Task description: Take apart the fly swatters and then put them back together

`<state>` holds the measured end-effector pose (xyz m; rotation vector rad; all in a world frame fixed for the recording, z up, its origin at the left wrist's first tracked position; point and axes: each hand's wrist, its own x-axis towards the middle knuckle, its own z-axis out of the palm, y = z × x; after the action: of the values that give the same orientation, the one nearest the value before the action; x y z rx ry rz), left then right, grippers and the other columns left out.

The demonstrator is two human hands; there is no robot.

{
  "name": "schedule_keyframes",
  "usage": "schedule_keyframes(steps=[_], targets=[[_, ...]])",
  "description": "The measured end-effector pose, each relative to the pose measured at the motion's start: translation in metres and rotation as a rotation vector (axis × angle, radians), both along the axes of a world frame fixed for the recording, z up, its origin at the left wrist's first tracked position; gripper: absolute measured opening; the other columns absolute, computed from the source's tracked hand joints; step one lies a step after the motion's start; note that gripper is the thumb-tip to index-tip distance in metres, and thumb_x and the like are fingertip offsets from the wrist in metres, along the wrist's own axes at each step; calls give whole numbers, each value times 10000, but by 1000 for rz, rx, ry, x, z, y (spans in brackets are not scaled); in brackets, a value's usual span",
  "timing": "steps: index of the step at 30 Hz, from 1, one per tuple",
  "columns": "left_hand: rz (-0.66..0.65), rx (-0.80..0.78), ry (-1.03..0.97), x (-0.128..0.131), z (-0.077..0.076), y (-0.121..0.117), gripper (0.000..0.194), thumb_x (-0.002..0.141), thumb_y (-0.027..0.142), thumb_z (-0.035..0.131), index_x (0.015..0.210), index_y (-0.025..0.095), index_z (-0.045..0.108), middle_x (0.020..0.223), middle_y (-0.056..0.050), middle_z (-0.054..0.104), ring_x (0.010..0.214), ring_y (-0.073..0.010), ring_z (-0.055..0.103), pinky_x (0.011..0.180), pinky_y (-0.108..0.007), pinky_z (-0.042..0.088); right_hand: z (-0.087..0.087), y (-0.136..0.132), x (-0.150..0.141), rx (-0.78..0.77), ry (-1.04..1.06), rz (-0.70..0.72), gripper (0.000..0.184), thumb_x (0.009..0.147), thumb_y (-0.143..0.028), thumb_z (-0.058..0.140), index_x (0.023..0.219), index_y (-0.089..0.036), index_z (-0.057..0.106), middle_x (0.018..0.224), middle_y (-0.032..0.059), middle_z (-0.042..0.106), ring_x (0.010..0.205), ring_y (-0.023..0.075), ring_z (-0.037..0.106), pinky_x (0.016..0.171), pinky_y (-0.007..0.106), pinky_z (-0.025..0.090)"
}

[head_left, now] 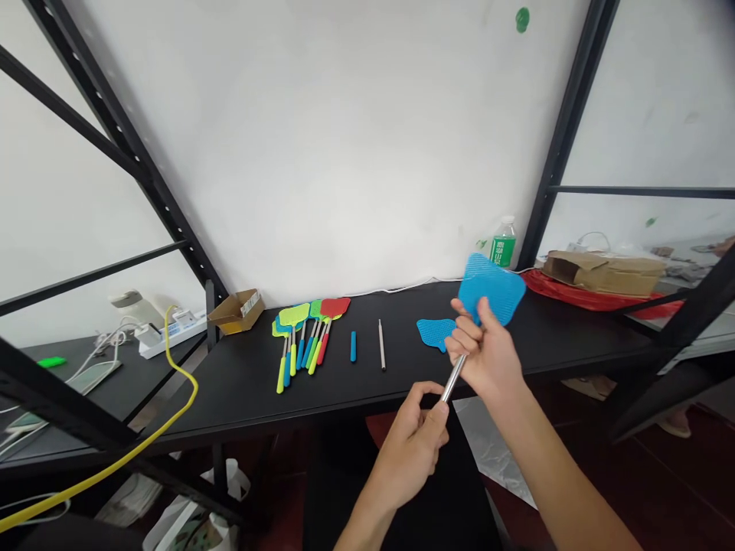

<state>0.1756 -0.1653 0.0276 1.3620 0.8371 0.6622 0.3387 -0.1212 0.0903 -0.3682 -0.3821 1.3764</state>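
Observation:
My right hand [487, 353] is closed round the upper end of a metal rod [453, 379], just under a blue mesh swatter head [491, 287] that sits on it. My left hand [414, 440] pinches the rod's lower end. Both hands hover above the front edge of the black table [574, 337]. Behind them on the table lies a second blue swatter head [436, 333], loose. Farther left lie a bare rod [381, 345] and a blue handle sleeve [353, 346].
A bunch of finished swatters [304, 337] in green, blue, yellow and red lies left of centre. A small open cardboard box [236, 310] stands at the back left, a green-labelled bottle [504, 242] at the back right. Black rack posts flank the table; a yellow cable [172, 405] hangs left.

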Motion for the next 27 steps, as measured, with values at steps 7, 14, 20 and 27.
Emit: schedule_keyframes(steps=[7,14,20,27], targets=[[538,332,373,-73,-8,103,420,887,397,552,1259,211,498,977,-43,625,831,-183,597,770,-291,453,0,4,38,16,34,-121,372,1041,-443,460,991,-131,656,500,-115,196,368,50,180,385,188,302],[687,378,403,-89,-16,187,438,924,441,507,1284,192,503,1404,-179,514,1305,-304,501,1017,-414,424,-4,11,23,-23,85,-21,412,1048,-452,437,970,-111,653,494,-115,183,371,49,176,371,185,275],[668,395,306,-89,-34,192,360,951,390,452,1255,214,530,1414,-146,527,1358,-270,470,1084,-409,394,-5,12,23,-23,64,-16,413,1042,-463,445,958,-117,656,500,-114,182,373,52,171,375,181,270],[663,468,244,-92,-24,167,335,934,388,496,1194,195,579,1336,-136,584,1285,-275,534,1068,-414,409,-10,17,21,-6,37,-13,425,1035,-460,451,941,-116,683,513,-110,175,397,64,144,394,186,284]])
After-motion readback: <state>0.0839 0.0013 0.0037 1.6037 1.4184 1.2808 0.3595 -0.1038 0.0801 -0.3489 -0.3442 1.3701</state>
